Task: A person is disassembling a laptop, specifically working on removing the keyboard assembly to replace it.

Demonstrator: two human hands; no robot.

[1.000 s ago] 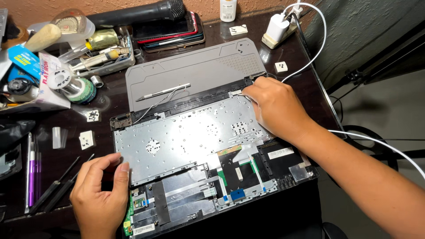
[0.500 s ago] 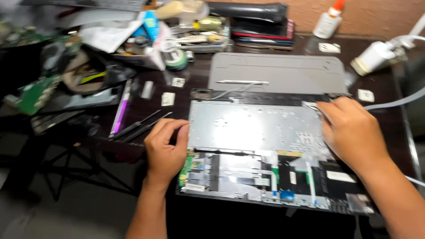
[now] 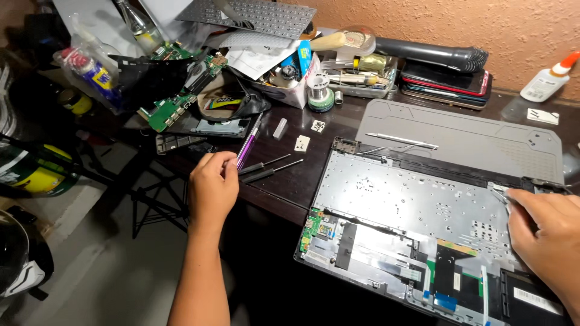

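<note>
1. Head view showed the left hand (image 3: 212,184) curled loosely at the desk edge, left of the opened grey laptop chassis (image 3: 423,223), fingertips touching a slim purple-handled screwdriver (image 3: 248,148); whether it gripped was unclear.
2. That light, smooth tool would likely roll; pinching mid-handle seemed best.
3. Right hand (image 3: 547,232) pressed the chassis's right edge, grasping nothing visible.
</note>
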